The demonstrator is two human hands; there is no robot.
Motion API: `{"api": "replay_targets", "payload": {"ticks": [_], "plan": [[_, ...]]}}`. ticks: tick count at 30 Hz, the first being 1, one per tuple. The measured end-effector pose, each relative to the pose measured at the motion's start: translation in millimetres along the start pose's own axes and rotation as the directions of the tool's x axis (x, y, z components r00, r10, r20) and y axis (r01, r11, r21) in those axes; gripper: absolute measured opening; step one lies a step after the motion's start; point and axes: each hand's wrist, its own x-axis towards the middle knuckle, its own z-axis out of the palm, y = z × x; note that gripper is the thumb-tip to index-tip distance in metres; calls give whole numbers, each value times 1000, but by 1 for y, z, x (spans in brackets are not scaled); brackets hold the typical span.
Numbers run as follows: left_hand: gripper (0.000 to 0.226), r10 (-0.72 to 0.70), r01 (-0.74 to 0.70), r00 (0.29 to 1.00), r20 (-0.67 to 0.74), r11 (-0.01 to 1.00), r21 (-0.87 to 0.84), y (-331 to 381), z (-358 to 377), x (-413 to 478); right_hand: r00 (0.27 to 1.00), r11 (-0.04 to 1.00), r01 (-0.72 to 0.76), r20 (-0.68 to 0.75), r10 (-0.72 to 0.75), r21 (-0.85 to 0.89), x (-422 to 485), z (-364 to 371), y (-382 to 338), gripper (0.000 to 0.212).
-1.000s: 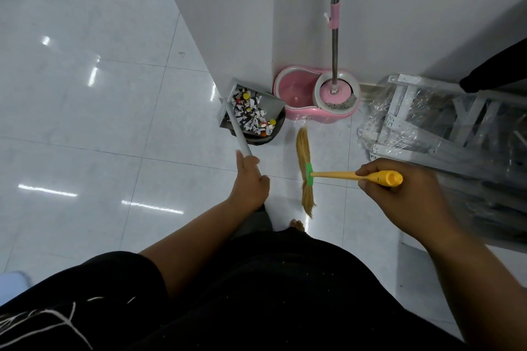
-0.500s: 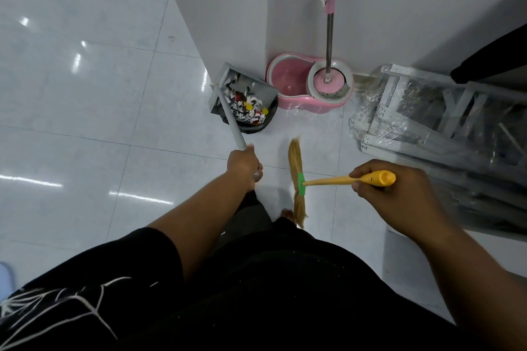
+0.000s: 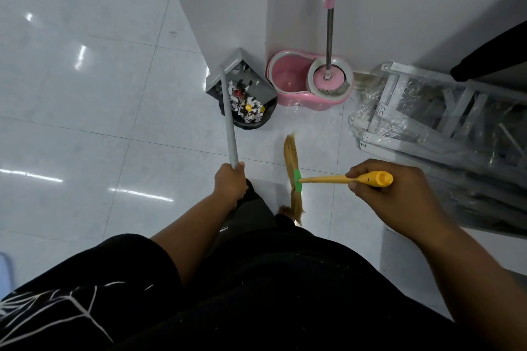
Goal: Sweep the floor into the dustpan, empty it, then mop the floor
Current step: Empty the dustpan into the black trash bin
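The grey dustpan [image 3: 239, 63] leans against the wall corner, its mouth tipped over a black bin [image 3: 258, 122], with paper scraps [image 3: 251, 107] spread across both. The left hand [image 3: 229, 183] has its grip curled round the end of the dustpan's long handle [image 3: 230, 128]. The right hand [image 3: 399, 202] has its grip wrapped round the yellow handle of the broom [image 3: 293, 168]. Just beside the bin stands a pink mop bucket [image 3: 288, 80] with the mop [image 3: 330, 78] in its wringer.
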Motion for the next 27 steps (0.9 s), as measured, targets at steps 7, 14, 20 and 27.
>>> {"api": "replay_targets", "payload": {"ticks": [7,14,20,27], "plan": [[35,151,-141,988,-28,966,217,-48,-5,-6,1000,1000,22,-13,-21,17,-13,-6,8,13],[35,240,-216,969,-53,936,279,-59,-8,5,1000,1000,11,3,-10,-24,-23,-6,19,10],[29,291,-250,953,-88,914,319,-81,-4,-2,999,996,2,36,1,-86,-33,-6,23,7],[31,312,-266,946,-87,901,343,-78,1,3,998,994,-2,67,9,-107,-41,-6,24,5]]}}
